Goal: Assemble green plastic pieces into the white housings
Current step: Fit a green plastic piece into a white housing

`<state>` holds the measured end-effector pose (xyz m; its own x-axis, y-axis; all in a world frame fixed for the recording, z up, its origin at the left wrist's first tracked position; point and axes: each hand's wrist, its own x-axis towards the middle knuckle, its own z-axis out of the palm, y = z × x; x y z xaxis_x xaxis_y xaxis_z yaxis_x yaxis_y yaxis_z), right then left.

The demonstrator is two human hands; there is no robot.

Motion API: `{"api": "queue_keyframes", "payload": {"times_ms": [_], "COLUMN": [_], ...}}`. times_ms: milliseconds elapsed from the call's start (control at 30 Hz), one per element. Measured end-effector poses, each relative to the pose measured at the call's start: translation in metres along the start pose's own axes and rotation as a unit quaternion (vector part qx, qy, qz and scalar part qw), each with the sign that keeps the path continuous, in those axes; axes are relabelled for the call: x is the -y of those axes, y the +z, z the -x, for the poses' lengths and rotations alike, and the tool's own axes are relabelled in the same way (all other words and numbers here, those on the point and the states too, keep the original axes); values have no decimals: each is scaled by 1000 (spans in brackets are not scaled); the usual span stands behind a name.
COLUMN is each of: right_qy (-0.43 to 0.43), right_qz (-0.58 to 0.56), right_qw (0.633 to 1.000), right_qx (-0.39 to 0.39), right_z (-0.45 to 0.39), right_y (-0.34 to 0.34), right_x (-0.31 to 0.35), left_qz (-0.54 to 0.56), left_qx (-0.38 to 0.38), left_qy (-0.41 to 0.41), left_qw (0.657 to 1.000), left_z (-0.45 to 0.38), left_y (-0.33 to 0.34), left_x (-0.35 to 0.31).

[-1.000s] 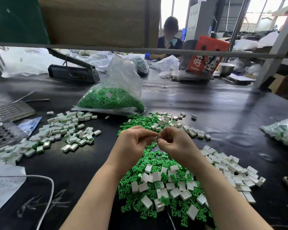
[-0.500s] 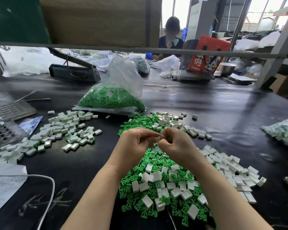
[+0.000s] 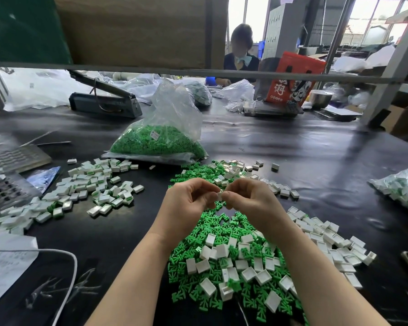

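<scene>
Both hands meet above the heap [image 3: 233,262] of small parts on the black, glossy table [image 3: 304,156]. The left hand [image 3: 186,205] and right hand [image 3: 250,203] each curl their fingertips onto one small white housing [image 3: 219,196], pinched between them; it is mostly hidden, so which way it points and whether a green piece sits in it cannot be told.

The heap below the wrists mixes green pieces [image 3: 212,222], thin and branched like little combs, with boxy white housings [image 3: 323,241], smooth, rectangular, hollow on one face; these lie at every angle. The housings spread right of the heap toward the table's near right edge. Left of the heap, across a bare strip of table, lies a second scatter [image 3: 85,191] of white housings, several showing green. Behind the heap slumps a clear, crinkled bag [image 3: 160,142] of green pieces. Beyond the bag the table is open and bare. Far right of the heap, another clear bag [image 3: 405,184] holds white-and-green parts.
</scene>
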<state>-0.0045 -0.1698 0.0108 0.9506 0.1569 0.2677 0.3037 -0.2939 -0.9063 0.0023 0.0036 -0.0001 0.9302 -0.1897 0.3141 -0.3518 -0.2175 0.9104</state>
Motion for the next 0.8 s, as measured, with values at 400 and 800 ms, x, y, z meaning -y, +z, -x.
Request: {"api": "queue_keyframes", "payload": {"times_ms": [400, 800], "right_qy": [60, 157], "right_qz": [147, 495], "right_qw": [984, 847], "right_qx": [-84, -111], "right_z": [-4, -1], "right_y": [-13, -37], "right_x": [-19, -36], "left_qz": [310, 575], "left_qx": [-253, -403], "left_qy": [-279, -239], "left_qw": [873, 671], "left_z": [-7, -13], "left_y": [-37, -84], "left_x": [17, 39]}}
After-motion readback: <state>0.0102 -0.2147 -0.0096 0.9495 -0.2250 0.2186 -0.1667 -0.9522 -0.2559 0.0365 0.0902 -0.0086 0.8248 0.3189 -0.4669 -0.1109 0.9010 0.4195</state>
